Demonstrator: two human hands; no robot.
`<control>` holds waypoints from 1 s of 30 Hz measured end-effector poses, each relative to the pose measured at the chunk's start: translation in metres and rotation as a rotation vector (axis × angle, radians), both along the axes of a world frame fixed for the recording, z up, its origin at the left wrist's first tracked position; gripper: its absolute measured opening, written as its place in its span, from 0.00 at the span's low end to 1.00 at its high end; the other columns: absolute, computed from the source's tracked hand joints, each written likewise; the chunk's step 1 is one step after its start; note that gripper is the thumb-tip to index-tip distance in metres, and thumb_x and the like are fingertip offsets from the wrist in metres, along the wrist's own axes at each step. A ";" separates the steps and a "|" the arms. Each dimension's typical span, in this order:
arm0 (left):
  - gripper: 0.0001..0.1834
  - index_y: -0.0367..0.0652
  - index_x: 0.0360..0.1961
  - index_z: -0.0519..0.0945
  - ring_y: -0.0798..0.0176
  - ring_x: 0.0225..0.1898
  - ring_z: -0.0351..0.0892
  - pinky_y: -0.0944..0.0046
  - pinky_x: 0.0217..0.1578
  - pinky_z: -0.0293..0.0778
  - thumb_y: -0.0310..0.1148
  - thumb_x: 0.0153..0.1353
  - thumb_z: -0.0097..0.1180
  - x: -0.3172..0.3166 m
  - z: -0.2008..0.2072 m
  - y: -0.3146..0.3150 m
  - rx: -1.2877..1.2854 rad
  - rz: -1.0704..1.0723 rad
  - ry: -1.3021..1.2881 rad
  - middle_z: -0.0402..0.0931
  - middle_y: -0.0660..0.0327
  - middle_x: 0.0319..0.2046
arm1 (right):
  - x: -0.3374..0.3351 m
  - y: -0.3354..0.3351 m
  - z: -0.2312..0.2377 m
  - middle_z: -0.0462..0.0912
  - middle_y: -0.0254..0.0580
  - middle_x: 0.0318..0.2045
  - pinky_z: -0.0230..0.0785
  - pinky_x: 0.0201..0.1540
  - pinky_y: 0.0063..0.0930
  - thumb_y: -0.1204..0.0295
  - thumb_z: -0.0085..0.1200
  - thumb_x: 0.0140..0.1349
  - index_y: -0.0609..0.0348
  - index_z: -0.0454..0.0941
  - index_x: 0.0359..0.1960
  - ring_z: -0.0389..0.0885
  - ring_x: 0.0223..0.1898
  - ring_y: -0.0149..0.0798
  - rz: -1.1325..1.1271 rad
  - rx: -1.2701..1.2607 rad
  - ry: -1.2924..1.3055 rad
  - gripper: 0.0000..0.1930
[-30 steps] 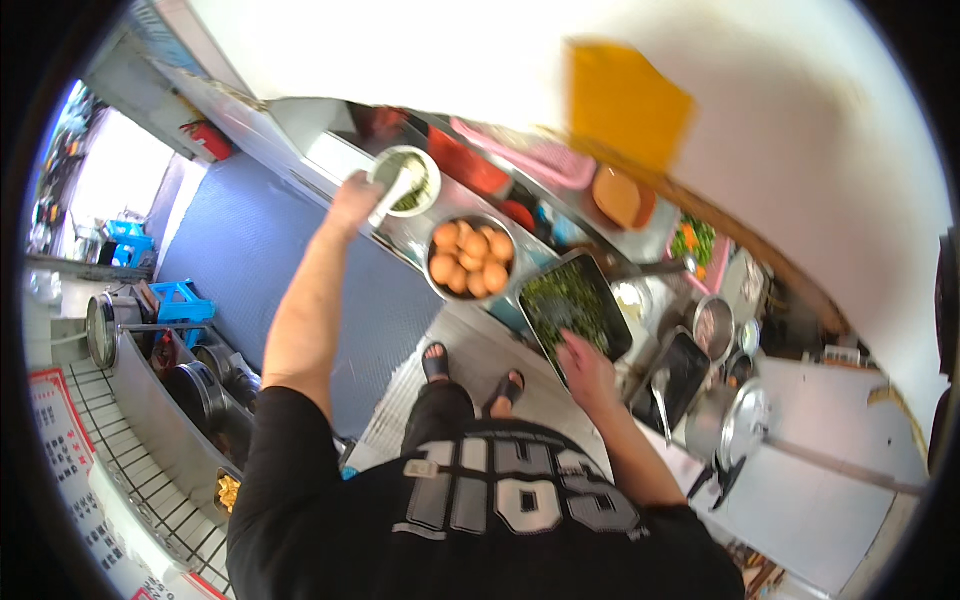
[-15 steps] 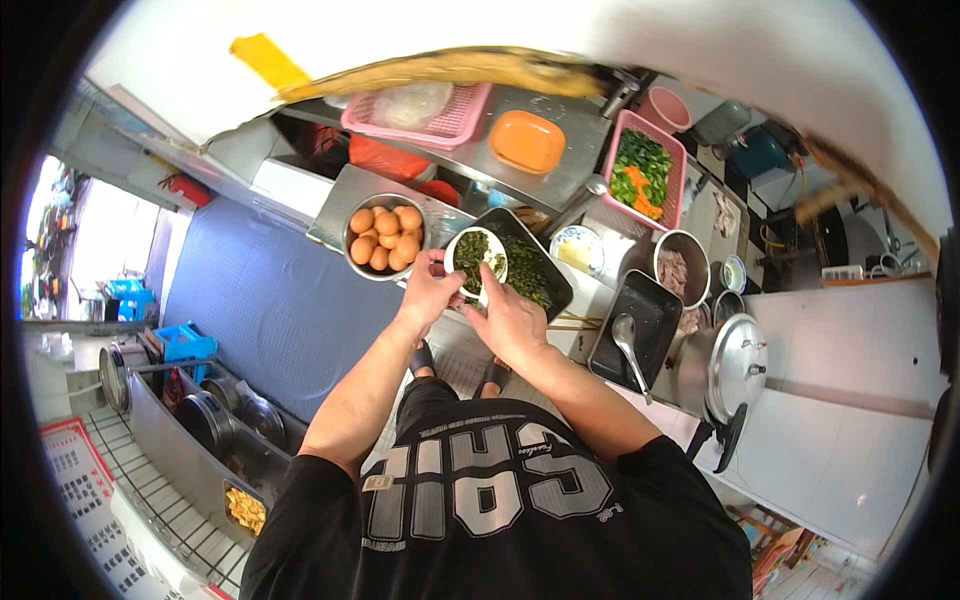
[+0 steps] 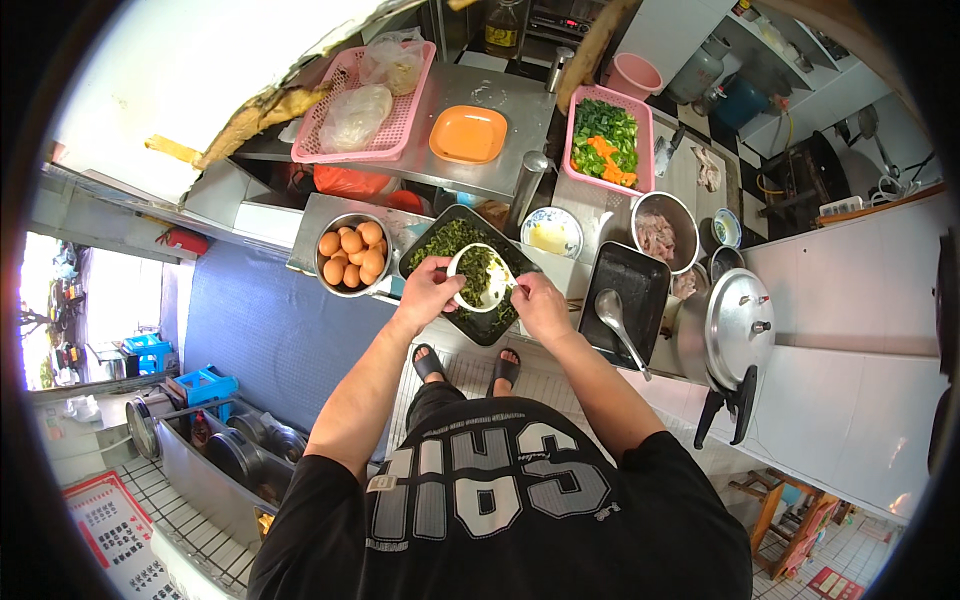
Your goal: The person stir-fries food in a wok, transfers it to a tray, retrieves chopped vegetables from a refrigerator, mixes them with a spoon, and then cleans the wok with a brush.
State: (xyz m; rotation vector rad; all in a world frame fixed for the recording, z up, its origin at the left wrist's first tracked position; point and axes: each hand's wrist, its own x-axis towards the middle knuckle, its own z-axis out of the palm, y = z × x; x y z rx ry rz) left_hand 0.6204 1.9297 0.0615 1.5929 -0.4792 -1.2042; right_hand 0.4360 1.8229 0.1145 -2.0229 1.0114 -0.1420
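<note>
A small white bowl (image 3: 459, 299) with chopped dark greens is tilted over a black tray (image 3: 537, 262) that holds more chopped greens (image 3: 452, 237). Fingers of my left hand (image 3: 428, 293) are closed on the bowl's left side. At its right rim my right hand (image 3: 543, 307) is in a pinch on what looks like a white spoon (image 3: 497, 288), partly hidden by the fingers. Left of the tray stands a metal bowl of brown eggs (image 3: 352, 254).
To the right are a black tray (image 3: 632, 262) with a metal ladle (image 3: 618, 322), a pressure cooker (image 3: 735, 328) and a metal bowl of raw meat (image 3: 657, 236). Farther back sit a pink basket of cut vegetables (image 3: 607, 150), an orange plate (image 3: 468, 135) and a patterned bowl (image 3: 552, 233).
My view has shifted. The bowl now tips more, with more of its white inside showing. My right hand has moved from over the bowl to its right rim.
</note>
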 end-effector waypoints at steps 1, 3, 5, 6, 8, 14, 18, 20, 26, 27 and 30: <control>0.20 0.37 0.48 0.71 0.72 0.21 0.76 0.73 0.22 0.73 0.31 0.57 0.61 0.003 0.000 -0.002 0.024 -0.038 0.005 0.77 0.61 0.28 | 0.000 -0.002 -0.002 0.80 0.46 0.34 0.72 0.40 0.40 0.69 0.54 0.57 0.58 0.77 0.37 0.79 0.36 0.50 0.050 -0.072 -0.009 0.09; 0.19 0.38 0.47 0.73 0.74 0.21 0.74 0.74 0.21 0.71 0.32 0.56 0.62 0.008 0.002 -0.006 0.029 -0.104 -0.055 0.76 0.63 0.27 | 0.003 -0.006 -0.008 0.78 0.44 0.34 0.72 0.39 0.41 0.69 0.53 0.59 0.57 0.75 0.38 0.79 0.37 0.49 0.141 -0.225 -0.027 0.08; 0.19 0.38 0.47 0.73 0.74 0.21 0.73 0.74 0.21 0.70 0.32 0.56 0.63 0.013 0.003 -0.012 0.023 -0.181 -0.105 0.77 0.64 0.26 | 0.009 -0.010 -0.013 0.78 0.42 0.33 0.72 0.38 0.39 0.70 0.54 0.59 0.55 0.75 0.38 0.79 0.36 0.48 0.270 -0.324 0.035 0.07; 0.21 0.39 0.47 0.74 0.74 0.21 0.73 0.74 0.21 0.70 0.34 0.54 0.65 0.016 0.005 -0.014 0.036 -0.186 -0.097 0.77 0.65 0.26 | 0.013 -0.012 -0.016 0.77 0.40 0.33 0.73 0.38 0.39 0.70 0.54 0.58 0.54 0.75 0.37 0.79 0.36 0.46 0.318 -0.365 0.100 0.06; 0.23 0.38 0.47 0.74 0.73 0.24 0.74 0.72 0.25 0.72 0.37 0.52 0.66 0.024 0.007 -0.018 0.090 -0.262 -0.272 0.78 0.65 0.27 | 0.018 -0.016 -0.020 0.77 0.38 0.32 0.73 0.37 0.37 0.70 0.55 0.57 0.52 0.76 0.36 0.79 0.35 0.45 0.422 -0.470 0.099 0.06; 0.30 0.44 0.50 0.75 0.51 0.40 0.80 0.56 0.44 0.74 0.47 0.47 0.66 0.039 0.006 -0.017 0.111 -0.320 -0.850 0.79 0.52 0.37 | 0.011 -0.024 -0.016 0.72 0.35 0.27 0.73 0.30 0.31 0.72 0.55 0.53 0.50 0.77 0.36 0.79 0.30 0.39 0.644 -0.861 -0.127 0.08; 0.31 0.46 0.52 0.72 0.47 0.44 0.78 0.53 0.46 0.73 0.45 0.47 0.66 0.042 0.006 -0.011 0.157 -0.269 -1.082 0.77 0.50 0.41 | 0.014 -0.021 -0.007 0.71 0.35 0.27 0.72 0.27 0.32 0.72 0.54 0.53 0.47 0.78 0.42 0.79 0.29 0.39 0.504 -0.815 -0.007 0.14; 0.31 0.45 0.52 0.73 0.49 0.43 0.78 0.54 0.46 0.73 0.45 0.48 0.66 0.042 0.008 -0.011 0.059 -0.302 -1.042 0.78 0.51 0.39 | 0.021 -0.016 -0.005 0.71 0.36 0.27 0.72 0.27 0.32 0.73 0.53 0.53 0.46 0.78 0.47 0.79 0.28 0.38 0.390 -0.796 0.026 0.17; 0.30 0.42 0.50 0.74 0.56 0.40 0.79 0.60 0.44 0.73 0.45 0.48 0.66 0.049 0.019 -0.006 0.133 -0.189 -0.833 0.78 0.55 0.33 | 0.021 -0.012 -0.009 0.70 0.36 0.26 0.72 0.24 0.33 0.75 0.52 0.51 0.44 0.75 0.54 0.78 0.26 0.38 0.530 -0.798 0.070 0.25; 0.30 0.41 0.49 0.75 0.57 0.39 0.79 0.61 0.44 0.73 0.45 0.48 0.66 0.049 0.020 -0.004 0.146 -0.142 -0.850 0.78 0.55 0.32 | 0.020 -0.013 -0.010 0.71 0.37 0.26 0.72 0.24 0.33 0.75 0.52 0.51 0.44 0.75 0.54 0.78 0.26 0.38 0.583 -0.706 0.171 0.25; 0.30 0.44 0.50 0.74 0.53 0.42 0.79 0.59 0.45 0.73 0.45 0.47 0.67 0.044 0.020 0.000 0.105 -0.255 -0.977 0.78 0.53 0.38 | 0.021 -0.014 -0.013 0.71 0.37 0.27 0.72 0.24 0.33 0.75 0.51 0.51 0.45 0.75 0.55 0.78 0.24 0.39 0.497 -0.844 0.074 0.25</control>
